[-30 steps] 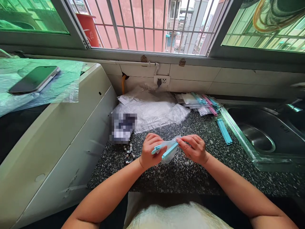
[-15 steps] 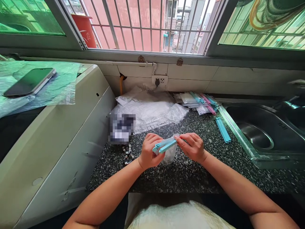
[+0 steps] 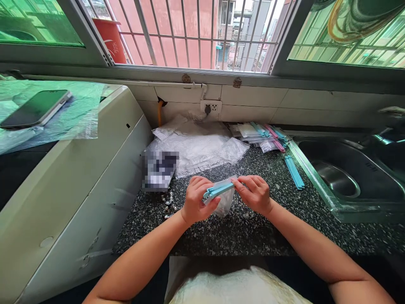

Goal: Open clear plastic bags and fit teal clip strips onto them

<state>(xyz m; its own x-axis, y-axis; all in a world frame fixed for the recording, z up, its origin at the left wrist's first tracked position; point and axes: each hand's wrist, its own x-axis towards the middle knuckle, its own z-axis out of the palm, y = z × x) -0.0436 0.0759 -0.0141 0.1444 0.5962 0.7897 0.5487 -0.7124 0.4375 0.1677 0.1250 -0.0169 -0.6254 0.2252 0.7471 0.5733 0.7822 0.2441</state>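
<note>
My left hand [image 3: 196, 202] and my right hand [image 3: 255, 194] meet over the dark speckled counter [image 3: 240, 228]. Between them is a small clear plastic bag [image 3: 226, 202] with a light blue sealing clip [image 3: 217, 191] across its top. The left hand grips the clip's left end and the bag; the right hand pinches the clip's right end. The clip's two arms lie nearly together. What is inside the bag I cannot make out.
A heap of clear plastic bags [image 3: 199, 145] lies behind, with bagged blue and pink clips [image 3: 264, 136] and loose blue clips [image 3: 294, 171] beside a steel sink [image 3: 344, 177]. Small beads [image 3: 167, 202] lie left. A white appliance [image 3: 72, 177] carries a phone [image 3: 34, 109].
The blue clip's arms, spread apart a second ago, have come together on the bag's top. Both hands stayed in place; the view shifted slightly.
</note>
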